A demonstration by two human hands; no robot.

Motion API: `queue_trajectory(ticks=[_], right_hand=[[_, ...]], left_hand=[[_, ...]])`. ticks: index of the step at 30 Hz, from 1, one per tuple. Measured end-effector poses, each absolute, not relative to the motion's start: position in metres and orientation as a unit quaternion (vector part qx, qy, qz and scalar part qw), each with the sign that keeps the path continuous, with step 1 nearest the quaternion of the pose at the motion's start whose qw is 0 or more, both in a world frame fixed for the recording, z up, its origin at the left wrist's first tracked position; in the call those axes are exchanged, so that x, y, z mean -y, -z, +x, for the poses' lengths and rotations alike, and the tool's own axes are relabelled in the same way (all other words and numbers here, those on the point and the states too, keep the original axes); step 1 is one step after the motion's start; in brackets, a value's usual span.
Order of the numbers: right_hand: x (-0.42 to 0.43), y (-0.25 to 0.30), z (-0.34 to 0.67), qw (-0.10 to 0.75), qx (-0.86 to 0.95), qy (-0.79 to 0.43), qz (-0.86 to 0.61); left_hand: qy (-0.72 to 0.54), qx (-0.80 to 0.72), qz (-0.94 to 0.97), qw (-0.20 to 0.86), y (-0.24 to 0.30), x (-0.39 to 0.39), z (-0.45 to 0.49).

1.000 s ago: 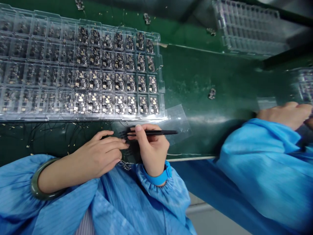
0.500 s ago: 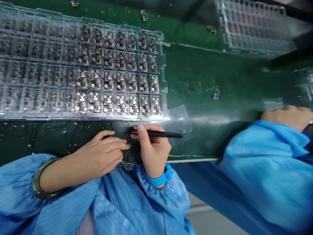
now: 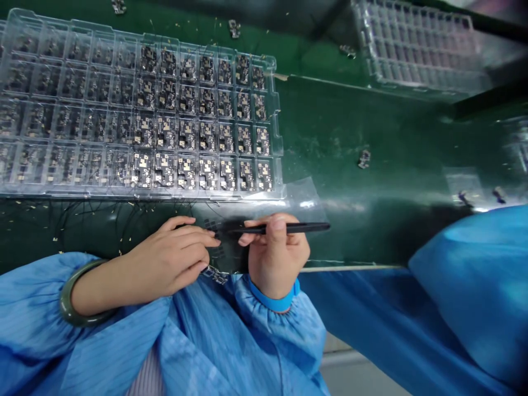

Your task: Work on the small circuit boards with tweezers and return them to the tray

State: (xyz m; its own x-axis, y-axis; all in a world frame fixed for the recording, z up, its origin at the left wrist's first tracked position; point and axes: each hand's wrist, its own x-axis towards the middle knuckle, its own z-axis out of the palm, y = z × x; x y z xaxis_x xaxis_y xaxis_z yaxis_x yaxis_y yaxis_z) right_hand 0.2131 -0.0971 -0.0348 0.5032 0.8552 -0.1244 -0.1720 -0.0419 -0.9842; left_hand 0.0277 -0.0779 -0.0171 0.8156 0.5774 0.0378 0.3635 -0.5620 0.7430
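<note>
Green bench (image 3: 330, 121), shiny from where I'm standing. Clear tray (image 3: 165, 195) of circuit boards (image 3: 208, 173), upper left of frame. Clear film (image 3: 307, 191) near centre, by tray's lower right corner. Loose part (image 3: 363, 159) right of centre, three more toward top.

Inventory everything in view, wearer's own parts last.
Flat tabletop: one, green, centre
Plastic compartment tray: one, clear, upper left
Patterned circuit boards: many, black, inside it
Background plastic trays: count unclear, clear, upper right
Thin plastic sheets: two, clear, centre and right
Small loose parts: several, dark, scattered
Slim pointed tool: one, black, lower centre
Tiny flat pieces: several, dark, left of tool
Another person's sleeve: one, blue, right edge
Round bangle: one, green, left wrist
Wristband: one, blue, right wrist
Fabric smock: one, blue, bottom
Left hand: one, bare, by tiny flat pieces
Right hand: one, bare, holding tool
</note>
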Motion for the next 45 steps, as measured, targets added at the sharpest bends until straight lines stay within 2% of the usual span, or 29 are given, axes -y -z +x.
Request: queue_trajectory(ticks=[5, 11, 16, 21, 34, 45], right_hand=[[0.108, 0.025, 0.204, 0.652, 0.296, -0.395, -0.576], [0.117, 0.019, 0.198, 0.643, 0.324, -0.387, -0.576], [0.116, 0.022, 0.192, 0.662, 0.348, -0.367, -0.553], [0.114, 0.025, 0.186, 0.634, 0.387, -0.321, -0.588], [0.113, 0.031, 0.187, 0.633, 0.405, -0.319, -0.578], [0.116, 0.041, 0.194, 0.638, 0.535, -0.273, -0.482]], left_hand=[[-0.219, -0.361, 0.763, 0.489, 0.01, 0.076, 0.027], [-0.202, -0.419, 0.701, 0.541, 0.009, 0.078, 0.028], [-0.202, -0.444, 0.684, 0.542, 0.009, 0.077, 0.029], [-0.205, -0.447, 0.671, 0.555, 0.01, 0.078, 0.028], [-0.203, -0.448, 0.662, 0.565, 0.009, 0.078, 0.028], [-0.218, -0.461, 0.637, 0.578, 0.008, 0.077, 0.029]])
